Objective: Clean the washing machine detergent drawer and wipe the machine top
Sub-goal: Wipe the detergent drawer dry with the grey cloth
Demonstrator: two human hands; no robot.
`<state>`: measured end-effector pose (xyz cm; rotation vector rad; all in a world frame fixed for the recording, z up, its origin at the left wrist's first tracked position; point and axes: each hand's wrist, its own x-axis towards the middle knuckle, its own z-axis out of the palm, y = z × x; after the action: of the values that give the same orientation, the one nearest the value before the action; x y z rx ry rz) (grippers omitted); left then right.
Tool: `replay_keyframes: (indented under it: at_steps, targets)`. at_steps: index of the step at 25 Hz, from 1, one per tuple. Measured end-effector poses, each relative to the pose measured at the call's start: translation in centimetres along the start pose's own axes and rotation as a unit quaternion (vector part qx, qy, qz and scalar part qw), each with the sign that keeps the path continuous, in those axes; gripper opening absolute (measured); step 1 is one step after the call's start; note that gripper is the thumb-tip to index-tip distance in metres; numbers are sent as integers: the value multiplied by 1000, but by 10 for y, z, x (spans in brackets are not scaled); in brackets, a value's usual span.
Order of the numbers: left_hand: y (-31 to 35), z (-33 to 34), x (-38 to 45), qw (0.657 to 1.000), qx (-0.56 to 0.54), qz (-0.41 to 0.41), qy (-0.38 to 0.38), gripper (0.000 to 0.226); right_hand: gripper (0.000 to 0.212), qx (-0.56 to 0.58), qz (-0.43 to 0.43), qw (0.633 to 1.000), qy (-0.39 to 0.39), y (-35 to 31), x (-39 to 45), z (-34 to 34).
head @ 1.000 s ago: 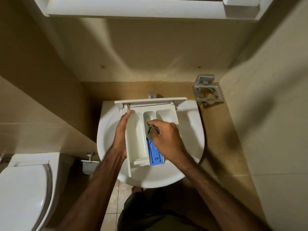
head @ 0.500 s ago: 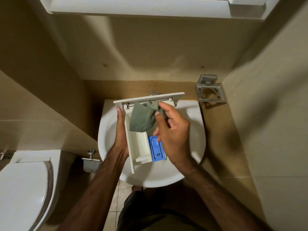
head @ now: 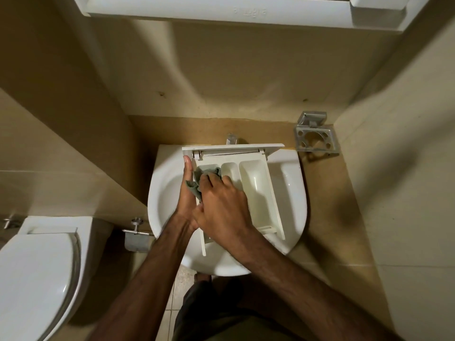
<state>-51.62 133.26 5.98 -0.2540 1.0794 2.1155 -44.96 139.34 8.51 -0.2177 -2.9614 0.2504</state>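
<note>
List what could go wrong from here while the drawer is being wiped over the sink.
1. The detergent drawer is steadied only by the left hand along its side; a hard push from the right hand could tip it into the sink.
2. The green cloth is bunched in the left compartment, so corners may go unwiped.
</note>
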Motion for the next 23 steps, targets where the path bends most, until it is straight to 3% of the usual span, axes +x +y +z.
replay_keyframes:
  at_steps: [5, 10, 12, 14, 18, 21, 23]
  targets:
    - [2, 8, -2, 1000, 18, -8, 22, 74, 38, -105, 6, 993, -50, -9, 15, 1]
    - [4, 8, 1, 998, 48, -33, 23, 82, 10, -10, -9, 995, -95, -4, 12, -9]
    - [2, 1, 7, 996, 67, -14, 54, 72, 14, 1, -79, 983, -164, 2, 1, -21]
    - [3, 3, 6, 994, 85, 4, 62, 66, 17, 21, -80, 977, -196, 10, -8, -36]
    - [-3, -5, 11, 993, 92, -21, 66, 82, 15, 53, -50, 974, -216, 17, -6, -34]
    - [0, -15, 20, 993, 87, 5, 74, 88, 12, 62, -65, 985, -148, 13, -4, -20]
    - [8, -17, 20, 993, 91, 23, 73, 78, 18, 38, -68, 994, -77, 10, -5, -6]
